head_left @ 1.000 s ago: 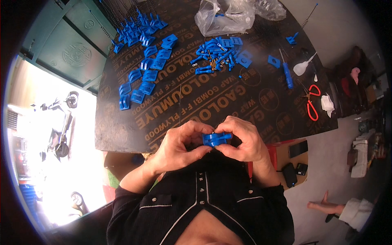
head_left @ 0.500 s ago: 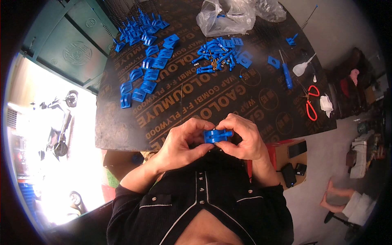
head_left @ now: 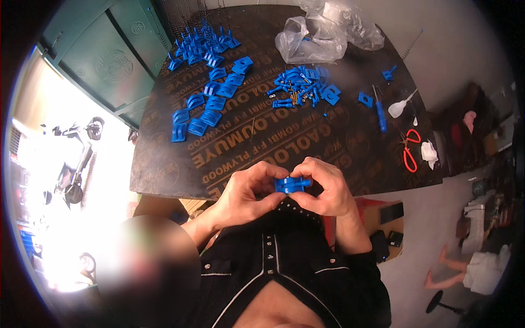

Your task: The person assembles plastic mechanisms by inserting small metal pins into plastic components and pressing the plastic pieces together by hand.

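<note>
At the far left, off the board's edge, sunlit ground holds a parked scooter (head_left: 76, 158), and green cabinet doors (head_left: 104, 65) stand behind the upper left corner. The dark plywood board (head_left: 229, 158) carries, on its left part, rows of blue clips (head_left: 205, 106) laid flat, with a denser cluster of upright blue pieces (head_left: 199, 46) behind them.

Near the board's front edge, over the lap, the left hand (head_left: 246, 197) curls its fingers and thumb around one end of a small blue plastic part (head_left: 291, 184); the right hand (head_left: 325, 191) pinches the other end, fingertips closed on it. The part sits between both hands, just off the board's near edge and clear of everything on it.

Further back, a heap of loose blue parts (head_left: 303, 93) with small brass pieces lies mid-board, and a crumpled clear plastic bag (head_left: 322, 35) beyond it. To the right lie a blue-handled screwdriver (head_left: 380, 112), a white squeeze tube (head_left: 399, 106) and red-handled scissors (head_left: 410, 150) near the right edge. The board's middle, between the clips and the heap, is bare. At lower right, another person's legs (head_left: 454, 265) show on the floor.
</note>
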Available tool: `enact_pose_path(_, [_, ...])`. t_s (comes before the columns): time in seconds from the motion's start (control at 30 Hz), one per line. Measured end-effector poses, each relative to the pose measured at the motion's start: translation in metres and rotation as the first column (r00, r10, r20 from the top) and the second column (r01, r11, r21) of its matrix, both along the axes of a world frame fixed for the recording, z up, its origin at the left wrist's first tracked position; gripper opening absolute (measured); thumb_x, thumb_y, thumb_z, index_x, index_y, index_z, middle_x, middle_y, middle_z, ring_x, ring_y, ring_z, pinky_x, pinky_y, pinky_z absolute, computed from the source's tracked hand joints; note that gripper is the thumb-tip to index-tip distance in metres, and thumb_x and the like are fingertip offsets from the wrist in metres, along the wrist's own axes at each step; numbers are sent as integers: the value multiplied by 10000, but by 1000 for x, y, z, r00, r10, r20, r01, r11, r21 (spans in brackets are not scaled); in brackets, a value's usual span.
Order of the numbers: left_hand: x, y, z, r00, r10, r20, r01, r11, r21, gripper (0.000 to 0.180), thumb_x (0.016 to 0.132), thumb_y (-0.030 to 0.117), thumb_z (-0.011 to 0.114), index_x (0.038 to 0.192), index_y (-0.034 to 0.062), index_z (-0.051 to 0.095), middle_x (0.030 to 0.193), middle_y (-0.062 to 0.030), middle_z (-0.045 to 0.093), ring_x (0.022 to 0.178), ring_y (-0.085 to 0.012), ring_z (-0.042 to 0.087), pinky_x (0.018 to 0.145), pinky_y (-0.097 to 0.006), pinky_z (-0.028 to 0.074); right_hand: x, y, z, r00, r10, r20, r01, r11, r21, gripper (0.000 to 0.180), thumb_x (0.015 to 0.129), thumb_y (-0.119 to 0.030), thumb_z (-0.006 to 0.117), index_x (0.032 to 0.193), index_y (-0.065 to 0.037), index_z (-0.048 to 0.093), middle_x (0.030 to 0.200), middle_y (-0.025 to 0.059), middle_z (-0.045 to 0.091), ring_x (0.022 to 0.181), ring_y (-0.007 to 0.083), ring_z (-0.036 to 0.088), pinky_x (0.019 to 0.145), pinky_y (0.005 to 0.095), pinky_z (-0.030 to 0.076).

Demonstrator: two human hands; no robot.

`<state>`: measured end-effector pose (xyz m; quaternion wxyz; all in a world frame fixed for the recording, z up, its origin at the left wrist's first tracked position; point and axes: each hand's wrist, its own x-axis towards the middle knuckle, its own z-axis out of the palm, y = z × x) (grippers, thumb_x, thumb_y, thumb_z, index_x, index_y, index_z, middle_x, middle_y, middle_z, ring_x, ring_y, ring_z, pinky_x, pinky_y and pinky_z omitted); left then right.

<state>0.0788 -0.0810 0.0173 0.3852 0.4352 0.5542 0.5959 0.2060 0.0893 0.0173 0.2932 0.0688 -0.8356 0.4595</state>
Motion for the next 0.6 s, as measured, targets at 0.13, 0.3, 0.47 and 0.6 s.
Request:
enact_pose_path(0.13, [2,0,4,999,13,30,-14,999,35,311,832,-11,668,1121,-19,554,967,-56,644,840,-72,639,684,-214,513,-1,0,7,1000,9,-4,-9,1000,19,316,635,-24,735,916,-24,590,748,63,591,620,181,548,552,285,424])
enact_pose_path(0.3, [-1,3,9,997,19,-70,-17,1000,25,295,834,2,670,1105,-18,555,909,-43,649,804,-63,630,660,-216,509,0,0,17,1000,-6,24,6,1000,4,299,642,-21,727,908,-21,591,750,67,590,627,174,554,557,285,432])
enact_pose_path(0.47, [0,11,14,997,59,-42,-57,997,58,289,836,17,670,1097,-19,551,831,-34,643,743,-54,603,623,-227,500,-1,9,18,998,-2,57,-2,998,63,255,745,-88,729,949,-21,591,818,73,610,704,168,611,580,287,483])
enact_pose_path(0.6, [-9,19,17,984,31,-173,-28,999,16,368,824,26,669,1163,-32,539,835,-65,641,715,-74,597,621,-248,499,-4,14,20,998,-5,63,1,998,61,264,751,-93,727,966,-17,594,834,74,618,713,166,612,583,286,485])
